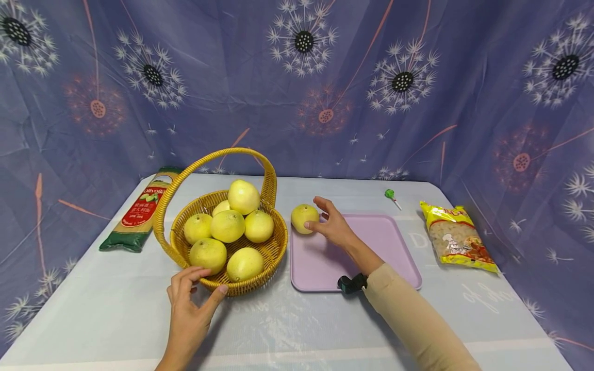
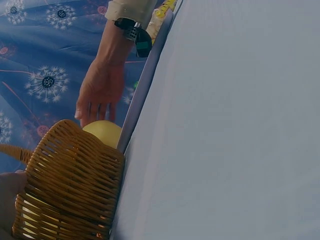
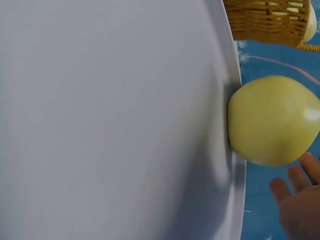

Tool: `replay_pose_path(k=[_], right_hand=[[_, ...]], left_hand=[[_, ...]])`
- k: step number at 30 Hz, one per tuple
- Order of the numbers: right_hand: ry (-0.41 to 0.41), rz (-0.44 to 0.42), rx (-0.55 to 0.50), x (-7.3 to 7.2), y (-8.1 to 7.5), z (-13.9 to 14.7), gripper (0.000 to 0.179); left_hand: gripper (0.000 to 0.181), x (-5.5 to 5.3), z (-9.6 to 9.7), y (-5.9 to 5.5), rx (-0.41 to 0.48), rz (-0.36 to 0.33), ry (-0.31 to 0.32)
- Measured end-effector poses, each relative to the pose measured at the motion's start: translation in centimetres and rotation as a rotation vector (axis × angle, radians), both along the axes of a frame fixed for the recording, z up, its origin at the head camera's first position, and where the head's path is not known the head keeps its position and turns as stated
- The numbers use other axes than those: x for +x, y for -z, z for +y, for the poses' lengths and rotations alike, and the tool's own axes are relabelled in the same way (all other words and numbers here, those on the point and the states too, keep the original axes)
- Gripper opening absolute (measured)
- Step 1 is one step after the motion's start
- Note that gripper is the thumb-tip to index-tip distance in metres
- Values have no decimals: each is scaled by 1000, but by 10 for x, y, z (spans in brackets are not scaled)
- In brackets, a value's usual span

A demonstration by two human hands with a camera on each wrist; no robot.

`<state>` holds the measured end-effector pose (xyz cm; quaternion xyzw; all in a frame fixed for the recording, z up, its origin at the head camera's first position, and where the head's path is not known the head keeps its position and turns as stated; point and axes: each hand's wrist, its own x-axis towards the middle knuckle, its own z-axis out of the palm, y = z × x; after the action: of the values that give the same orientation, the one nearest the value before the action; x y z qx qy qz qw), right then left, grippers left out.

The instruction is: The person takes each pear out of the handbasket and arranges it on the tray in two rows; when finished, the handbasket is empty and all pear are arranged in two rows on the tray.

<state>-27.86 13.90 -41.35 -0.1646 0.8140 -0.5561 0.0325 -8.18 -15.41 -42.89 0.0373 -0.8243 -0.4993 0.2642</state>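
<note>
A yellow wicker basket (image 1: 278, 247) with a tall arched handle holds several yellow-green grapefruits (image 1: 245, 264). At its near rim is my left hand (image 1: 187, 304), fingers over the edge and thumb against the outer wall; the left wrist view shows only part of this hand (image 2: 9, 197) beside the weave. One more grapefruit (image 1: 303, 218) sits at the far left corner of the lilac tray (image 1: 357, 252). My right hand (image 1: 336, 226) is beside that fruit with fingers spread; in the right wrist view its visible fingertips (image 3: 280, 190) stand just off the grapefruit (image 3: 272, 120).
Behind the basket's left side lies a green and red pasta packet (image 1: 141, 206). A green lollipop (image 1: 391, 195) lies beyond the tray, and a yellow snack bag (image 1: 458, 237) is at the right. A patterned curtain (image 1: 223, 77) hangs behind the table.
</note>
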Motion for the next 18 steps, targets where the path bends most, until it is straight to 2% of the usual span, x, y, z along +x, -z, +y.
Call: replay_pose_path(k=[18], right_hand=[[-23, 170, -18, 26, -31, -23, 76]], left_hand=[[45, 0, 0, 1, -1, 2, 1]])
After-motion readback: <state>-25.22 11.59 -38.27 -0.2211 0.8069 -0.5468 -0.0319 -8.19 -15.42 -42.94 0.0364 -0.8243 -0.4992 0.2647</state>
